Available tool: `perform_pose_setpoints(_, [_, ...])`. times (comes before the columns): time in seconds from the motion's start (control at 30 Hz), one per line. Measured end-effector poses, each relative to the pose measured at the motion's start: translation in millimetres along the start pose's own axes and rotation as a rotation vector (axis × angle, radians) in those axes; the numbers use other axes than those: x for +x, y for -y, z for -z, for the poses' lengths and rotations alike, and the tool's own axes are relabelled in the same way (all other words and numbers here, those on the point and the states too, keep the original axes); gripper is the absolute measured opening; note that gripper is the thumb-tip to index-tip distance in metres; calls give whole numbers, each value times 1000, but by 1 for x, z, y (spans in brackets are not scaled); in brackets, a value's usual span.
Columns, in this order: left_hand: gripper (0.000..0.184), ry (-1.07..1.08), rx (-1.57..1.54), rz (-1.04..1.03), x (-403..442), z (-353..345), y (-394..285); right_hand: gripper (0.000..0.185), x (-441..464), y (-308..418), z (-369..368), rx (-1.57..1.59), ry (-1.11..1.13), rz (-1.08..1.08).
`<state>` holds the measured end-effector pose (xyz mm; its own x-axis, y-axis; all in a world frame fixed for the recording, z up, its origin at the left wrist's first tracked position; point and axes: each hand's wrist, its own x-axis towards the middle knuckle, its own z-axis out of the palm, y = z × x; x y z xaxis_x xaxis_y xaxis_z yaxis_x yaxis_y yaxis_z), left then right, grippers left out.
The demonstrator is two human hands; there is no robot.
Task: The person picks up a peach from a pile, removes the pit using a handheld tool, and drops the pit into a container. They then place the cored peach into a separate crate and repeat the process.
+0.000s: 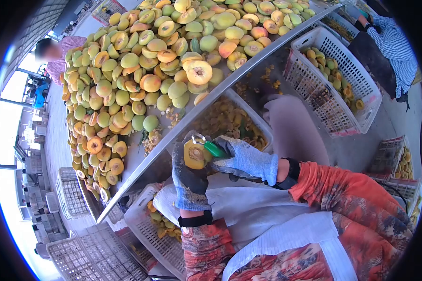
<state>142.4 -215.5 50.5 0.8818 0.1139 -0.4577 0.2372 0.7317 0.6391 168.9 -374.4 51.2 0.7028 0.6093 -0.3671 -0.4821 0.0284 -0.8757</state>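
Before me my left hand (191, 183), in a blue and dark grey work glove, is closed around a halved peach (193, 158) with its cut face up and the stone area showing. My right hand (248, 160), gloved alike, grips the green handle of a pitting tool (214, 149). Its curved metal loop lies at the upper edge of the cut face; whether it has entered the flesh I cannot tell. Both hands are over my apron, beside the metal edge of a table (143, 180) heaped with halved peaches (150, 83).
A tub of peach scraps (229, 119) is under the table edge. White crates of fruit stand at the right (330, 79) and by my lap (147, 225). Another crate (96, 255) is at lower left. One co-worker (389, 51) sits upper right, another person (68, 51) is across the table.
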Motion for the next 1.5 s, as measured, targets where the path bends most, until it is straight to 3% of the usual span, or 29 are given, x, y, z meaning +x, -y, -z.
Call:
perform_pose_setpoints(0.07, [45, -72, -3, 22, -2, 0, 0, 37, 2, -8, 2, -181, 9, 50])
perform_pose_setpoints(0.13, [45, -145, -4, 47, -4, 2, 0, 41, 7, -30, 5, -741, -149, 624])
perform_pose_setpoints(0.17, [46, -127, -11, 19, -2, 6, 1, 41, 2, -25, 2, -741, -145, 626])
perform_pose_setpoints(0.23, [46, -110, -17, -11, -4, 8, 1, 46, -14, -8, -4, -1007, -158, 410])
perform_pose_setpoints(0.3, [42, -125, 57, -181, -7, 2, 1, 49, -17, -13, -7, -1131, -172, 442])
perform_pose_setpoints(0.43, [34, -126, 162, -264, -11, -1, 1, 54, -21, -7, -16, -1370, -191, 476])
perform_pose_setpoints(0.5, [30, -74, 644, -572, -13, -3, 2, 55, -16, -13, -19, -1438, -204, 533])
perform_pose_setpoints(0.53, [30, -75, 643, -575, -13, -2, 1, 55, -15, -15, -20, -1504, -217, 587])
perform_pose_setpoints(0.67, [28, -183, 482, -534, -16, 0, -3, 54, -19, -4, -13, -1373, -33, 529])
perform_pose_setpoints(0.73, [27, -218, 494, -558, -20, -8, -6, 51, -22, -2, -4, -1466, 54, 599])
perform_pose_setpoints(0.83, [33, -333, 345, -438, -17, -23, -17, 49, -32, 4, -9, -1639, 17, 617])
perform_pose_setpoints(0.9, [42, -261, -310, -321, 7, -2, -32, 45, -18, -15, 9, -1717, -45, 507])
perform_pose_setpoints(0.97, [47, -238, -293, -362, 19, 6, -43, 43, -7, -18, 18, -1785, -119, 401])
perform_pose_setpoints(1.03, [46, -28, -328, -302, 18, 7, -42, 32, -7, -8, 16, -1245, -298, 455])
perform_pose_setpoints(1.1, [47, -18, -328, -303, 22, 4, -24, 25, 6, -2, 3, -1063, -283, 365])
perform_pose_setpoints(1.17, [47, -45, 510, -580, 14, -5, -6, 29, 7, 10, -11, -136, -78, 33])
perform_pose_setpoints(1.2, [48, 250, -139, -293, 6, -6, -6, 30, 11, 3, -6, -231, -23, 123])
perform_pose_setpoints(1.23, [48, 243, -144, -292, 4, -4, -5, 30, 10, 3, -5, -233, -20, 116])
perform_pose_setpoints(1.3, [46, 261, 809, -485, -3, 4, -6, 31, 3, 8, -8, -354, -128, 209])
perform_pose_setpoints(1.33, [43, 161, 460, -280, -3, 4, -1, 31, 4, 1, -8, -357, -114, 201])
perform_pose_setpoints(1.37, [43, 148, 454, -287, -4, 6, 1, 33, 5, -6, -8, -649, -192, 470])
perform_pose_setpoints(1.4, [41, 66, 156, -154, -5, 9, 2, 36, 5, -10, -8, -938, -269, 751])
perform_pose_setpoints(1.43, [40, -10, -141, -20, -5, 11, 2, 36, 2, -13, -9, -942, -257, 757])
perform_pose_setpoints(1.5, [38, 47, -168, -56, -6, 13, -3, 40, -11, -10, -16, -1126, -264, 577])
